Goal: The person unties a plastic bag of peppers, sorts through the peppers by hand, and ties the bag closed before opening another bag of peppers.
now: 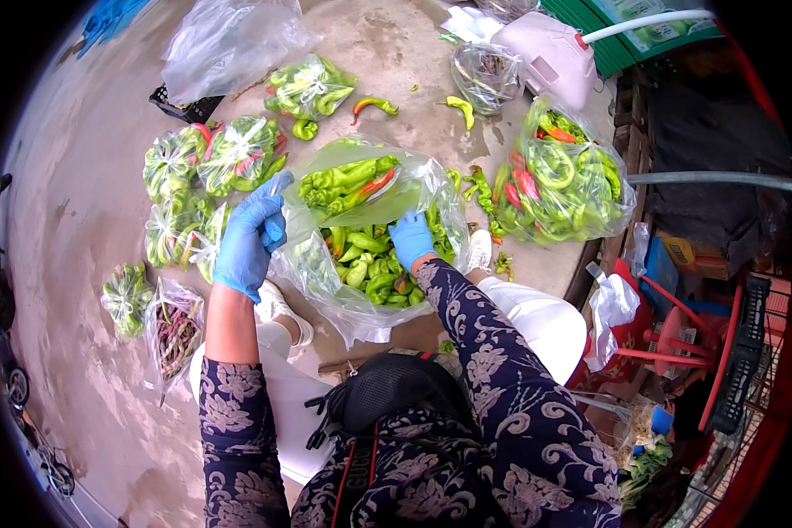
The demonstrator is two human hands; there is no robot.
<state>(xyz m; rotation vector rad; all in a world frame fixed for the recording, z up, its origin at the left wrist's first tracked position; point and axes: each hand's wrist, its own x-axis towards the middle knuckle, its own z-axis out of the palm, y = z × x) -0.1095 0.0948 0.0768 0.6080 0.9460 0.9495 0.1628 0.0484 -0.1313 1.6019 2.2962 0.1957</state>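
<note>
My left hand (pixel 254 231), in a blue disposable glove, is closed on the edge of a clear plastic bag (pixel 356 214). That bag holds long green peppers and a partly red one, which show through its film. Below it, between my feet, a large clear plastic bag stands open, full of green peppers (pixel 369 261). My right hand (pixel 410 239), also gloved in blue, reaches into the large bag and touches the peppers on its right side. The fingertips are partly hidden, so whether they grip a pepper is unclear.
Tied bags of peppers (pixel 237 155) lie at the left, beside a bag of purple beans (pixel 177 330). A big bag of peppers (pixel 561 178) stands at the right, near a pale plastic jug (pixel 548 56). Loose peppers (pixel 375 105) and a black crate (pixel 185 109) are farther off.
</note>
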